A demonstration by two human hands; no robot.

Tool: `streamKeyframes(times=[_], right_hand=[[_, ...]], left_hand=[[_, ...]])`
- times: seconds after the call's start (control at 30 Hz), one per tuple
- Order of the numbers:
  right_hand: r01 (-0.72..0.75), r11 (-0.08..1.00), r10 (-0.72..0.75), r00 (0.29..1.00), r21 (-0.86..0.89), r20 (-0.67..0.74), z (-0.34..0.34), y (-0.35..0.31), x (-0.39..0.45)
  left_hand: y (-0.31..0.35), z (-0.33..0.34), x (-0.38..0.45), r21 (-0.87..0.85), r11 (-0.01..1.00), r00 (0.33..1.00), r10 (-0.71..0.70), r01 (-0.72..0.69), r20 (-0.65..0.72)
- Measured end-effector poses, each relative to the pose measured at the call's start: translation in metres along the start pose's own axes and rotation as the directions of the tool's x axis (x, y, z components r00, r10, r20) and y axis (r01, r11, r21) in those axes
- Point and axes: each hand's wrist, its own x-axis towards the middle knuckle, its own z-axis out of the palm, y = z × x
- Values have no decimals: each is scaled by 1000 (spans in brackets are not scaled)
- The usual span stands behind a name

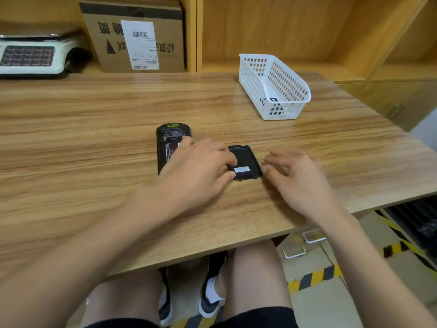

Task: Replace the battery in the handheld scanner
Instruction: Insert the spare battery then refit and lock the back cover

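The black handheld scanner (168, 143) lies face down on the wooden table (94, 129), its back open at the top end. My left hand (198, 171) rests partly over its lower half, fingers spread and reaching right onto the left edge of a flat black cover (246, 162), inner side up, with a small white label. My right hand (298, 178) hovers just right of that cover, fingers apart and curled, its fingertips near the cover's right edge. Neither hand grips anything. A dark battery-like item (274, 100) lies inside the white basket.
A white perforated plastic basket (290, 91) stands at the back right of the table. Behind the table, shelves hold a cardboard box (134, 36) and a weighing scale (30, 55). The table's front edge runs close above my knees; striped floor tape shows on the right.
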Motion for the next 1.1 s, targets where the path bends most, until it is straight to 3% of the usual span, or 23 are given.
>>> streamKeyframes(times=[0.2,0.3,0.47,0.63,0.8,1.1], right_hand=[[20,997,-23,999,72,40,9,0,-2],[44,982,-44,999,182,-5,9,-2,-2],[17,893,-2,999,450,-35,7,-10,-5],[79,798,-52,997,598,-62,11,-24,-8],[102,771,-79,995,629,-65,16,-32,-10],[59,792,-63,998,608,-14,24,-33,-8]], left_hand=[[-2,7,-1,4,1000,999,-20,20,43],[-3,8,-2,-18,999,999,-29,30,45],[1,5,-3,-47,998,999,-39,40,12],[5,3,0,-115,987,993,-114,112,-11],[1,4,5,-303,923,969,-245,237,12],[5,-5,7,-439,833,933,-357,337,37]])
